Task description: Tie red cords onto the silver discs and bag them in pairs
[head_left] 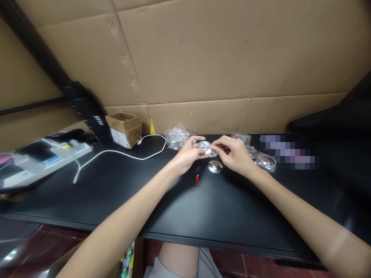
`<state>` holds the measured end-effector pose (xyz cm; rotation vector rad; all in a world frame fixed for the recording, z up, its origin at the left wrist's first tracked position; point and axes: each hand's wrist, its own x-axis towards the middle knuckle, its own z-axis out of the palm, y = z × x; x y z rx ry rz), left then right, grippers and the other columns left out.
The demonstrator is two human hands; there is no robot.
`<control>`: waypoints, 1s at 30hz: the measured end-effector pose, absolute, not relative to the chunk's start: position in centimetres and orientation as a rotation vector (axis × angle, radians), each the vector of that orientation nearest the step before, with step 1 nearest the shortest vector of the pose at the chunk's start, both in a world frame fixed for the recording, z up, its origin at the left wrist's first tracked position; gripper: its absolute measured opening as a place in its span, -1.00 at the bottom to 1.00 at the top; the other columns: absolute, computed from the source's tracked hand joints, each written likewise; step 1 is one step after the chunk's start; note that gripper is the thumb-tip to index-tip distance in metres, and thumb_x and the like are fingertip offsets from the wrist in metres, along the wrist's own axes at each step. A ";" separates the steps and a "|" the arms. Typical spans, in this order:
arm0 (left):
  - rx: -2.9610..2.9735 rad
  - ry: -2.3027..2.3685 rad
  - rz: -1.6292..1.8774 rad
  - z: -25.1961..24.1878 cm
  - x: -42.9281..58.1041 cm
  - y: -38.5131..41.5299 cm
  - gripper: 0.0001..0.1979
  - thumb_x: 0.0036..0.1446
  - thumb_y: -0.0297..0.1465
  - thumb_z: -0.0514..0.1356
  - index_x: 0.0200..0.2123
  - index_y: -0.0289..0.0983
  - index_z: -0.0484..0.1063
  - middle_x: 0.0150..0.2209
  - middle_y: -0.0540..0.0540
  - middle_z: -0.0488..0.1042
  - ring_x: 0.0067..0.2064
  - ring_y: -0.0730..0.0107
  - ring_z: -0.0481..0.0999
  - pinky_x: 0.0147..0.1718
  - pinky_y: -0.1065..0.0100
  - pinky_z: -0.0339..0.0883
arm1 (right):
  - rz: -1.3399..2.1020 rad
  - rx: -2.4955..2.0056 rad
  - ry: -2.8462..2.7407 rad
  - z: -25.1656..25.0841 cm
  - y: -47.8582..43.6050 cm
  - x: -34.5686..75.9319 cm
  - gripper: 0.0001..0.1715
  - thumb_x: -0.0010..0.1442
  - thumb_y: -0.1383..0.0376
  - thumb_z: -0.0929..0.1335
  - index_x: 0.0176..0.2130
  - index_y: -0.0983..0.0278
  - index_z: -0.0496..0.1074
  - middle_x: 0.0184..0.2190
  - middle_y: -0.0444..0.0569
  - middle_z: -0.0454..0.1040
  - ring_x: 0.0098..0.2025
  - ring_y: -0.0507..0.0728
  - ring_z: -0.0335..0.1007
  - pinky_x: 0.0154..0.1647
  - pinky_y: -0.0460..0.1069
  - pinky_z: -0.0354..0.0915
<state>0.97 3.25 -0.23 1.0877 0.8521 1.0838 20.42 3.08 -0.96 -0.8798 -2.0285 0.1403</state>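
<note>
My left hand (188,154) is closed around a small metal cymbal (204,146), a shiny silver round with a raised centre. At its right edge, the thumb and index finger of my right hand (234,154) pinch together on the rim. Just below the hands, a second metal cymbal (215,166) lies on the black table. Nearer to me is a red cord loop (197,180). More red pieces lie partly hidden behind my right hand.
Clear plastic bags (178,136) are heaped behind my left hand. Bagged round items with red parts (265,162) lie right. A cardboard box (124,129), a white cable (124,154) and a white power strip (49,162) are left. A cardboard wall (203,58) backs the table.
</note>
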 end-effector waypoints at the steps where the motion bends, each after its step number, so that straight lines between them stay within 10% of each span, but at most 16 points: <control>1: 1.069 0.868 1.107 -0.2 1.1 3.1 -0.48 0.12 -0.77 0.22 0.10 -0.29 0.35 -0.18 -0.14 0.59 -0.19 0.33 0.63 0.02 0.12 0.50 | 0.143 -0.886 -2.026 -1.0 3.0 20.4 -0.88 0.38 0.34 0.39 -0.23 0.23 0.56 -0.28 -0.01 0.57 -0.28 0.16 0.49 -0.26 0.05 0.35; 30: 1.275 0.774 1.059 -0.9 1.4 2.9 -0.47 0.02 -0.68 0.38 0.09 -0.33 0.55 -0.03 -0.21 0.55 -0.05 0.30 0.62 0.19 0.10 0.39 | 0.084 -0.839 -1.999 -1.7 3.4 20.5 -0.79 0.42 0.29 0.36 -0.19 0.17 0.63 -0.24 0.01 0.57 -0.25 0.18 0.51 -0.22 0.09 0.42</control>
